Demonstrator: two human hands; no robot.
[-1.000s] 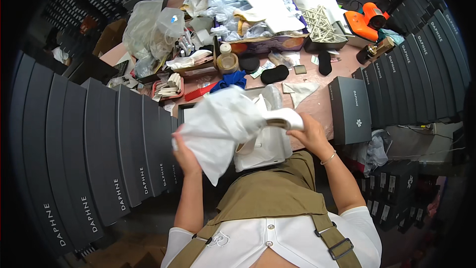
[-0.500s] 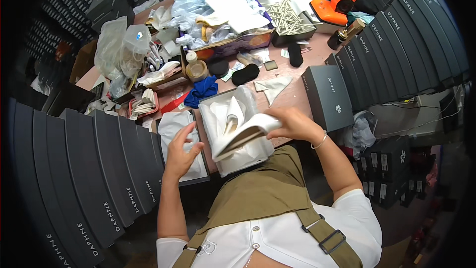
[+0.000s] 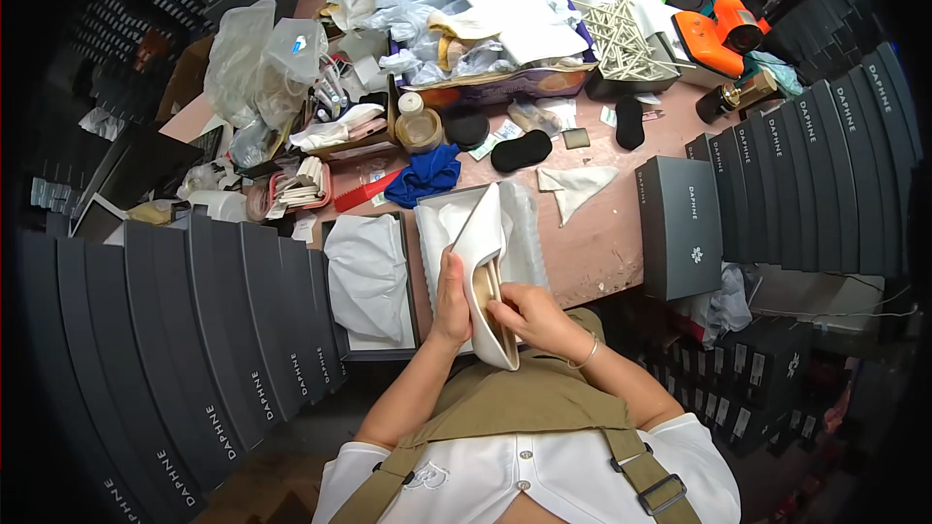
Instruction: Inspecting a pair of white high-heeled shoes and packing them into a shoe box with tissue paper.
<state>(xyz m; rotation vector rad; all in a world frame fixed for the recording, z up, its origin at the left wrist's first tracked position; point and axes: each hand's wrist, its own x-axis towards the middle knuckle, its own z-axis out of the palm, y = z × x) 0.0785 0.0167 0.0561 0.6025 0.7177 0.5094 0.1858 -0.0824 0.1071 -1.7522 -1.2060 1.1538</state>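
A cream pointed shoe (image 3: 488,272) stands on edge above an open box lined with white paper (image 3: 529,233). My left hand (image 3: 452,299) grips the shoe along its left side. The fingers of my right hand (image 3: 525,315) reach into the shoe's opening near the heel. To the left lies a dark open box (image 3: 369,281) with white tissue paper in it.
A closed dark shoe box (image 3: 680,225) rests on the brown table at the right. Stacks of dark boxes (image 3: 194,330) stand at left and right. A blue cloth (image 3: 424,175), black pads (image 3: 520,149), an orange tool (image 3: 718,34) and cluttered bags and paper fill the far table.
The white tissue I held up a second ago now lies in the left box. Both hands have come together on the shoe, which is turned on edge.
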